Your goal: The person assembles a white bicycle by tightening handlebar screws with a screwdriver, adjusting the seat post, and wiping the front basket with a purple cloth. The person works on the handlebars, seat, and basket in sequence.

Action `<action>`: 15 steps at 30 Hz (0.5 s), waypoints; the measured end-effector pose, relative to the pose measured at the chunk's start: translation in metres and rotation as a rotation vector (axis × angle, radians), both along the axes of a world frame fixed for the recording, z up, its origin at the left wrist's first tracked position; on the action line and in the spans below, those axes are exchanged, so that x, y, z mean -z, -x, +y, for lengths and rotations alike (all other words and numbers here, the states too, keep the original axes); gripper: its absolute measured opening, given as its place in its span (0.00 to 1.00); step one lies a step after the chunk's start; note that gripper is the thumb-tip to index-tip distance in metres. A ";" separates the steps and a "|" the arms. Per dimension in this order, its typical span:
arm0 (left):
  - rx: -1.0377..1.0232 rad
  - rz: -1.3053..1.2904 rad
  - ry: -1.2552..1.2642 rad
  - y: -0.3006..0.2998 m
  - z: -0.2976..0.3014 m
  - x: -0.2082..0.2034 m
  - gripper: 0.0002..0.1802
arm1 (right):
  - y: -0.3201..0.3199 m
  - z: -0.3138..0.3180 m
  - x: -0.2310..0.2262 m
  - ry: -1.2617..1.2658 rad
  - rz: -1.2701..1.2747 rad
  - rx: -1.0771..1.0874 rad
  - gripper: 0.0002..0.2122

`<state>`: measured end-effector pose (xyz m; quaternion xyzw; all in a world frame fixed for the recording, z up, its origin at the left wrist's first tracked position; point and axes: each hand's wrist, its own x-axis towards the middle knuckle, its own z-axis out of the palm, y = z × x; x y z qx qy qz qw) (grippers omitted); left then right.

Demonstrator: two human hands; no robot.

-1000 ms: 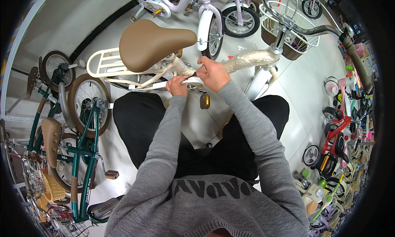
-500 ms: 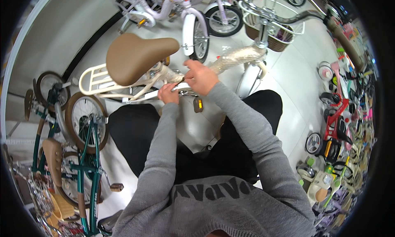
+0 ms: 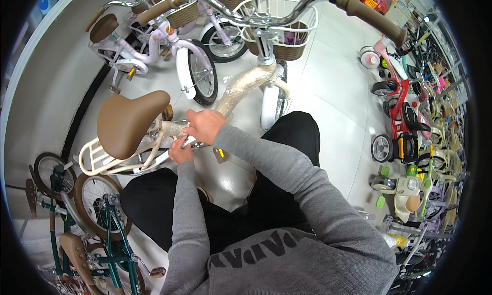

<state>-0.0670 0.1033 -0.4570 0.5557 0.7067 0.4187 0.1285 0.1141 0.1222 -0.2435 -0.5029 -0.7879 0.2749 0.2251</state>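
"Where's the cream bicycle (image 3: 233,96)?"

"Left of centre up to the frame's upper middle, brown saddle (image 3: 132,123) at left."

"And the grip?"

"Right hand (image 3: 206,126) curled at the wrapped tube (image 3: 171,129), left hand (image 3: 181,151) just below by the white chain guard (image 3: 161,158); I cannot tell what either pinches."

"How best to work there?"

"I'd brace with the left and move the right gently, sparing the clear wrapping (image 3: 255,79)."
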 end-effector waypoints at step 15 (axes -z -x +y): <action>-0.020 -0.082 0.019 0.001 0.002 0.003 0.20 | 0.002 -0.005 -0.004 -0.098 -0.025 -0.058 0.16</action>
